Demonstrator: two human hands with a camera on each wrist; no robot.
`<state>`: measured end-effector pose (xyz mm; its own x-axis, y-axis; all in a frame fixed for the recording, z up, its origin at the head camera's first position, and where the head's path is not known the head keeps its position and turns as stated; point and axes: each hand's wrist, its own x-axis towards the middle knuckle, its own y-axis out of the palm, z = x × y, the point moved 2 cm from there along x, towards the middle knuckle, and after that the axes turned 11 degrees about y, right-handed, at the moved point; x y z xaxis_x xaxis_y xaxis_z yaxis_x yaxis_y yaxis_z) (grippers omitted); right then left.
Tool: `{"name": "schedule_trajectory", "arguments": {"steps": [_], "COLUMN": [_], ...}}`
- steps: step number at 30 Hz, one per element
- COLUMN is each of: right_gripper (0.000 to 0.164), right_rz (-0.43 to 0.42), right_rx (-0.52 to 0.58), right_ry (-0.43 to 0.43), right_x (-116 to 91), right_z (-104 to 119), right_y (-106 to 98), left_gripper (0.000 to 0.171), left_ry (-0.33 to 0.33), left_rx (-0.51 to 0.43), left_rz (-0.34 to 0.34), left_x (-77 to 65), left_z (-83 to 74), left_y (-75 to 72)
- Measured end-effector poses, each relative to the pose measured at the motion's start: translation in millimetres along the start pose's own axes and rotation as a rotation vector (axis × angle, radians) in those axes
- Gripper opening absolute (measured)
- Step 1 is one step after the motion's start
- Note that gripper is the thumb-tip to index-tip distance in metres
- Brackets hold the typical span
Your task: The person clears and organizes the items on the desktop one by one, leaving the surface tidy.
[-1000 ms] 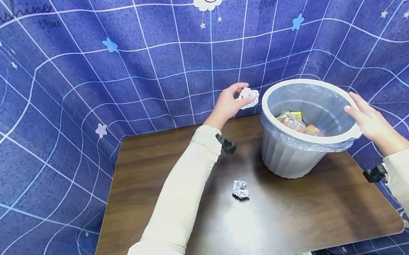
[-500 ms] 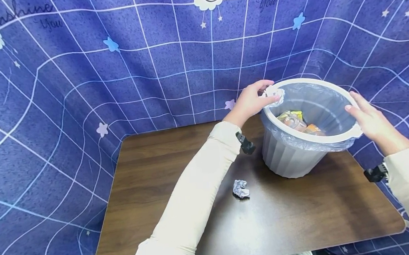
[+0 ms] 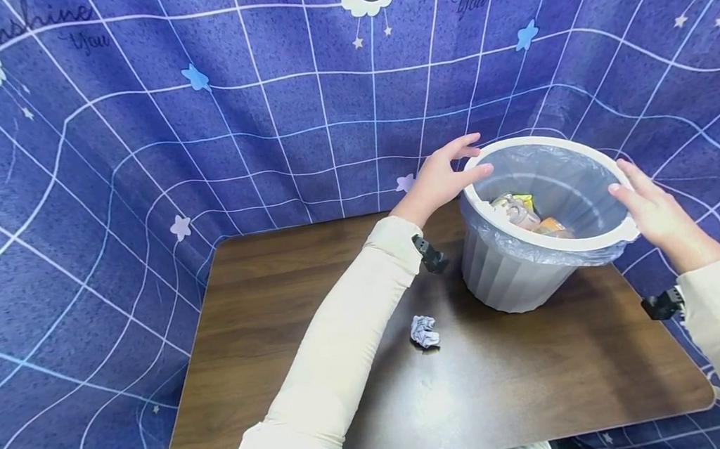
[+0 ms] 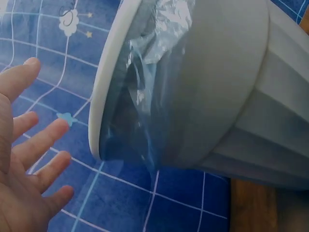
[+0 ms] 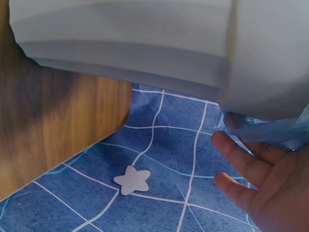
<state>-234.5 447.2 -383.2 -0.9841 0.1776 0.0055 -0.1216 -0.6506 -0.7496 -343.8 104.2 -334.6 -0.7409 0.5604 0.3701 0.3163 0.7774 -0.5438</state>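
A grey trash can (image 3: 507, 283) with a white rim and clear plastic liner stands on the right of the table, holding several wrappers (image 3: 521, 213). At its left rim, my left hand (image 3: 441, 176) is spread over the edge with nothing between the fingers; the left wrist view shows these fingers (image 4: 46, 140) apart from the rim. White crumpled paper shows just inside the left rim, partly hidden. My right hand (image 3: 658, 219) holds the right rim, thumb over the inner side and fingers outside against the liner (image 5: 270, 133). Another crumpled paper ball (image 3: 423, 332) lies on the table.
The brown wooden table (image 3: 266, 316) has its right edge close beyond the trash can. A blue curtain (image 3: 287, 103) with white grid lines, clouds and stars surrounds the table at the back and sides.
My left hand moved right to the trash can's rim, then let go of its crumpled paper, which dropped inside. My right hand stayed on the rim.
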Motion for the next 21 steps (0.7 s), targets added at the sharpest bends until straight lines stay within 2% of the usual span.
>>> {"name": "schedule_trajectory", "arguments": {"steps": [6,11,21], "right_gripper": [0.065,0.065,0.064], "right_rz": [0.004,0.007,0.014], "right_rx": [0.008,0.014,0.020], "right_ry": [0.001,0.015,0.036], "right_x": [-1,-2,-1], "right_z": [0,1,0], "right_y": [0,-1,-1], "left_gripper": [0.066,0.062,0.058], "left_ry": [0.021,0.043,0.020], "left_rx": [-0.048,-0.069,-0.147], "left_rz": [-0.054,-0.095,-0.083], "left_x": [-11.8,-23.8,-58.2], "left_z": [18.6,40.2,93.0], "left_y": [-4.4,-5.8,-0.1]}}
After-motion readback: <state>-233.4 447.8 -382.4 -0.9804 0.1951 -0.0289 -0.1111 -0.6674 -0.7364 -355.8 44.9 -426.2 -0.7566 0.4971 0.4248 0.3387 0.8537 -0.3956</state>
